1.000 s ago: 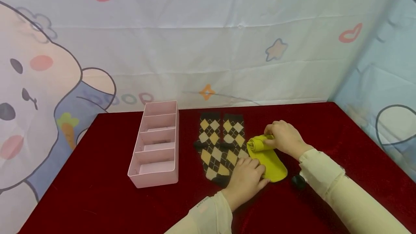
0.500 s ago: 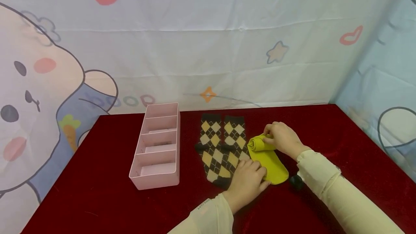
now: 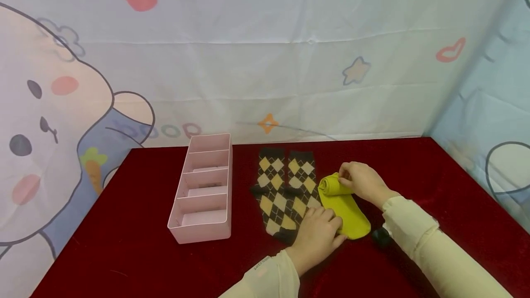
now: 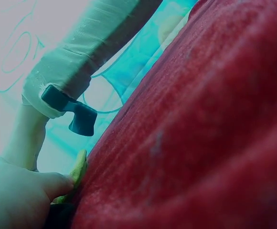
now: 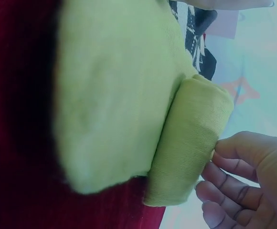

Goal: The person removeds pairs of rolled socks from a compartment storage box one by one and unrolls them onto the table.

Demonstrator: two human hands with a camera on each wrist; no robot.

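A yellow sock (image 3: 349, 215) lies partly rolled, its flat rounded end toward me and its roll (image 5: 188, 143) at the far end. My right hand (image 3: 364, 182) pinches this roll, thumb against its side and fingers curled behind it. Lower down, my left hand (image 3: 316, 236) grips the sock's left edge between thumb and fingers; its thumb (image 4: 57, 185) meets the yellow fabric in the left wrist view. Beneath and beside the left fingers, a pair of argyle socks (image 3: 273, 197) lies flat, dark with yellow and cream diamonds, the nearer toe partly covered by the hand.
A pink divided box (image 3: 201, 233) with several compartments stands left of the argyle socks. Red velvet cloth (image 3: 136, 215) covers the table, and a printed curtain (image 3: 232, 72) hangs behind it. A dark object (image 4: 71, 109) is attached at the right cuff.
The whole head view has shifted slightly, with the scene lower and a little to the right. Both hands keep nearly the same places on the yellow sock, and the roll looks much the same.
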